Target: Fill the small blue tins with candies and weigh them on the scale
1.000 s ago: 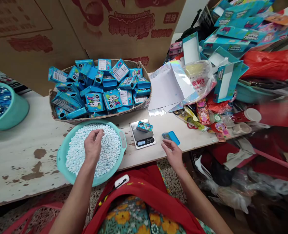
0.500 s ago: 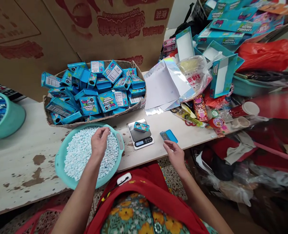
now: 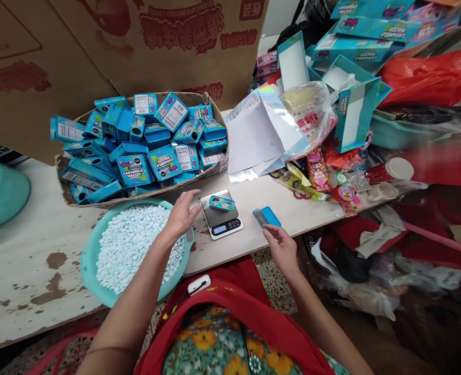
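My left hand (image 3: 183, 214) is open, thumb and fingers apart, over the rim of a turquoise basin (image 3: 86, 265) of pale blue and white candies (image 3: 132, 247). Its fingertips reach close to a small digital kitchen scale (image 3: 230, 225). A blue candy tin (image 3: 221, 203) lies on the weighing plate, and the lit display is too small to read surely. To the right, my right hand (image 3: 283, 249) has its fingers curled at the near edge of a shallow blue tin part (image 3: 268, 216), whose hollow inside shows. Thumb and fingertips appear to pinch that edge.
A cut-down cardboard box (image 3: 144, 198) full of blue tins stands behind the basin. At far left is a turquoise bucket (image 3: 13, 192). White sheets (image 3: 253, 140), wrapped sweets (image 3: 318, 169), a paper cup (image 3: 398, 169) and display boxes (image 3: 355, 114) crowd the right side.
My left hand has moved right, from above the candies toward the scale, and its pinched fingers have spread. The right hand stays at the blue tin part. The view has shifted slightly.
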A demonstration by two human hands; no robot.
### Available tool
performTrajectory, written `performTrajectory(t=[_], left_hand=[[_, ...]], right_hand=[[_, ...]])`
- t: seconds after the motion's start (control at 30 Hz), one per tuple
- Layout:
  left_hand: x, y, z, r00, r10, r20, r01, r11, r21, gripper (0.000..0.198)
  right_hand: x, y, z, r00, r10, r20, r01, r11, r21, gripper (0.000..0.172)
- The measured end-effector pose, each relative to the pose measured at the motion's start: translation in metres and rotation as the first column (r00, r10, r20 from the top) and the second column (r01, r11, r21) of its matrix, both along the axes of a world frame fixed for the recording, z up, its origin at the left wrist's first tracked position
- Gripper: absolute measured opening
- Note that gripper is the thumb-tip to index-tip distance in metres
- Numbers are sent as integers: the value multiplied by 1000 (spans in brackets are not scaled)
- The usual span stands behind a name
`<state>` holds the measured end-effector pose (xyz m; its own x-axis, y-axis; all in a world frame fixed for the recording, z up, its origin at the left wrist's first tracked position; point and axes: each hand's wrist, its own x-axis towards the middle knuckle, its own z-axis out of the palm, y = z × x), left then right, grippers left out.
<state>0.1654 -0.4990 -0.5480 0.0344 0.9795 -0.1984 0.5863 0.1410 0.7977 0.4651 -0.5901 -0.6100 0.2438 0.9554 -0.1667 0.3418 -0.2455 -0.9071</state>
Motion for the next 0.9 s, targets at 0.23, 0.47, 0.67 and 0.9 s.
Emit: performTrajectory(t=[0.23, 0.47, 0.67, 0.9], left_hand=[[8, 9, -6, 990, -133, -49, 131, 991, -34, 61], [25, 17, -3, 973, -229, 28, 230, 973, -30, 74], [57, 28, -27, 969, -166, 185, 166, 986, 16, 55], [57, 15, -17, 959, -284, -27, 285, 955, 77, 29]], right_hand=[[8, -1, -5, 999, -30, -30, 30, 999, -15, 32], [12, 0, -6, 998, -34, -46, 33, 999, -14, 31], [13, -3, -7, 999, -22, -33, 22, 1000, -19, 31], [-9, 8, 7, 998, 57, 9, -57, 995, 79, 48]])
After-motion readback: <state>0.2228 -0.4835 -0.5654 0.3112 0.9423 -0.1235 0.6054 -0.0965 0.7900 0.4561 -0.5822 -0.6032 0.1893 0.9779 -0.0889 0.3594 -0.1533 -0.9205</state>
